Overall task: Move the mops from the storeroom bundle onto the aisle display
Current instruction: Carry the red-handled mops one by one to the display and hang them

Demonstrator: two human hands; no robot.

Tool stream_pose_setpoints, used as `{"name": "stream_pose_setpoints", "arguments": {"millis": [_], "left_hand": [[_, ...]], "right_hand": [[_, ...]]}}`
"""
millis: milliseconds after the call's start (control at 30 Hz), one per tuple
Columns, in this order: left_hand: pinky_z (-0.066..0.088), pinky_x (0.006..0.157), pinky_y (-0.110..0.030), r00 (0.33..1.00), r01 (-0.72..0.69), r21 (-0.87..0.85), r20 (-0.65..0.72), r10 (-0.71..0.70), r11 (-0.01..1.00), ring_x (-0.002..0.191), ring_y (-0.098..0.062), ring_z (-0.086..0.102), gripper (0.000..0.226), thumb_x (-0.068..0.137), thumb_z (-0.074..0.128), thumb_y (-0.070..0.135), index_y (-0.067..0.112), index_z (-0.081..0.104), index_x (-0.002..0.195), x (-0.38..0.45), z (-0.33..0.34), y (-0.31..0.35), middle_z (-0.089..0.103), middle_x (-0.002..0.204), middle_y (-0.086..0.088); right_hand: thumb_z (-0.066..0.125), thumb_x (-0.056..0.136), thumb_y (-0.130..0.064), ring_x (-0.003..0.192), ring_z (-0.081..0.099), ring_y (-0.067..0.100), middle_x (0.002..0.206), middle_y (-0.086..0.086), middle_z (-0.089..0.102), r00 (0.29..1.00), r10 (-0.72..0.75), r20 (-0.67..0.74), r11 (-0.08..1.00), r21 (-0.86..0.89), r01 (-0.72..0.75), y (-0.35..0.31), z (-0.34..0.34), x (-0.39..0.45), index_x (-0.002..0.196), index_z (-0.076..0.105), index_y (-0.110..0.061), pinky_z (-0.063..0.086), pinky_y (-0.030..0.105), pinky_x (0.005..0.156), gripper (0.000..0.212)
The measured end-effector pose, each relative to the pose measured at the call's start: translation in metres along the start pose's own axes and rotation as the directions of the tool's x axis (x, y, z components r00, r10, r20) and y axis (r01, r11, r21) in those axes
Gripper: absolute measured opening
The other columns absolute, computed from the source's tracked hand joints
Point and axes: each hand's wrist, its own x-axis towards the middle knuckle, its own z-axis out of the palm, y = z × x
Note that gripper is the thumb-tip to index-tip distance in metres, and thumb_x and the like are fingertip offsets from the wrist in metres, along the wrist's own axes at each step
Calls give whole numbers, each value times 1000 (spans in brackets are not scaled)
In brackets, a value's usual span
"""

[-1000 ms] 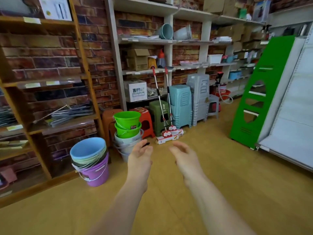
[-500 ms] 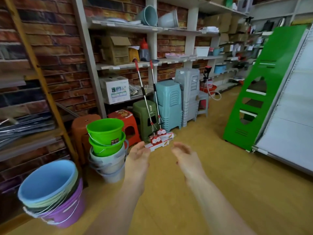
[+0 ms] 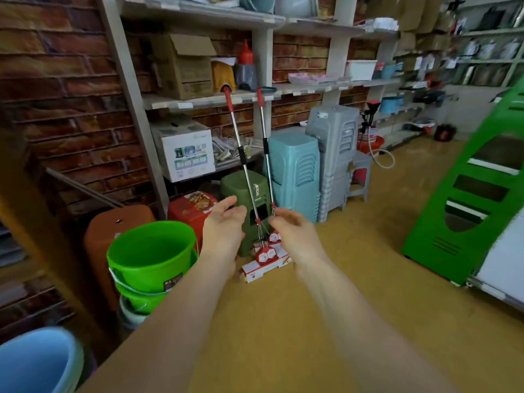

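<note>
Two mops lean side by side against the white shelf unit, each with a metal pole, a red grip on top and a red-and-white head on the floor. The left mop (image 3: 241, 154) and the right mop (image 3: 266, 150) stand just ahead of me. My left hand (image 3: 224, 231) reaches out open, left of the poles' lower ends. My right hand (image 3: 295, 236) is open too, just right of the poles. Neither hand touches a mop.
Stacked green buckets (image 3: 151, 259) stand at my left, a blue bucket (image 3: 37, 361) at the bottom left corner. Plastic stools (image 3: 295, 171) are stacked behind the mops. A green shelf panel (image 3: 465, 211) leans at the right. Shelves (image 3: 204, 100) hold boxes.
I have come closer to the mops, which now look larger and sit between my outstretched hands. The buckets have slid to the left and down in view.
</note>
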Motion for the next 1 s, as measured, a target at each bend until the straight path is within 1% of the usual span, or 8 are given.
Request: {"name": "stream_pose_setpoints", "arguments": {"millis": [100, 200, 367, 533, 700, 767, 867, 1000], "left_hand": [[45, 88, -31, 1000, 11, -29, 12, -10, 1000, 87, -10, 54, 36, 96, 46, 16, 18, 47, 131, 84, 14, -4, 56, 98, 6], [44, 89, -30, 999, 40, -60, 25, -39, 997, 100, -14, 53, 36, 96, 46, 15, 17, 46, 132, 164, 25, 3, 56, 98, 6], [44, 98, -33, 997, 65, -33, 34, -64, 997, 98, -14, 52, 37, 95, 48, 17, 18, 47, 132, 290, 52, 25, 57, 102, 3], [43, 101, -35, 998, 53, -16, 29, -52, 998, 96, -14, 53, 36, 94, 50, 17, 17, 49, 130, 401, 81, 19, 57, 99, 4], [40, 107, -39, 1000, -22, 8, -15, 22, 1000, 108, -17, 54, 31, 94, 51, 20, 18, 52, 124, 531, 113, 15, 56, 107, -1], [40, 106, -41, 999, -23, 11, -42, 24, 1000, 114, -21, 54, 30, 93, 51, 22, 20, 53, 123, 583, 129, 20, 57, 108, -1], [42, 104, -41, 997, -8, 10, -71, 8, 1000, 106, -20, 57, 28, 93, 51, 22, 22, 54, 121, 646, 143, 26, 60, 106, -2], [43, 102, -40, 994, 4, 3, -110, -3, 1000, 99, -18, 57, 30, 93, 52, 21, 20, 54, 122, 716, 146, 34, 62, 99, 1]], "right_hand": [[55, 90, -18, 110, 53, 15, 126, 3, 58, 999, -14, -32, 1000, -12, 14, 0, 20, 80, 123, 56, -14, 39, 25, 90, 34], [54, 90, -18, 103, 52, 13, 123, 1, 57, 1000, 9, -27, 1000, -21, -10, -15, 42, 154, 124, 54, -15, 40, 25, 89, 34], [52, 92, -19, 94, 58, 16, 98, -6, 55, 998, 35, -50, 999, -36, -36, -45, 63, 266, 123, 54, -18, 43, 28, 84, 31], [55, 90, -22, 103, 48, 12, 122, 2, 56, 998, -9, -68, 1000, -23, 8, -47, 83, 389, 123, 55, -14, 41, 31, 97, 34], [57, 89, -27, 98, 50, 11, 115, -1, 56, 998, -63, -1, 998, 29, 63, -48, 109, 526, 123, 54, -15, 40, 27, 85, 36], [57, 89, -27, 102, 50, 12, 115, -3, 55, 997, -80, 16, 997, 13, 80, -53, 115, 582, 125, 53, -16, 42, 30, 92, 37], [58, 88, -24, 105, 53, 16, 117, 1, 58, 997, -65, 30, 998, -25, 66, -67, 129, 656, 121, 55, -16, 42, 37, 101, 34], [58, 87, -25, 106, 56, 20, 117, 2, 59, 995, -27, 95, 998, -53, 32, -87, 157, 735, 115, 56, -20, 44, 32, 93, 28]]}}
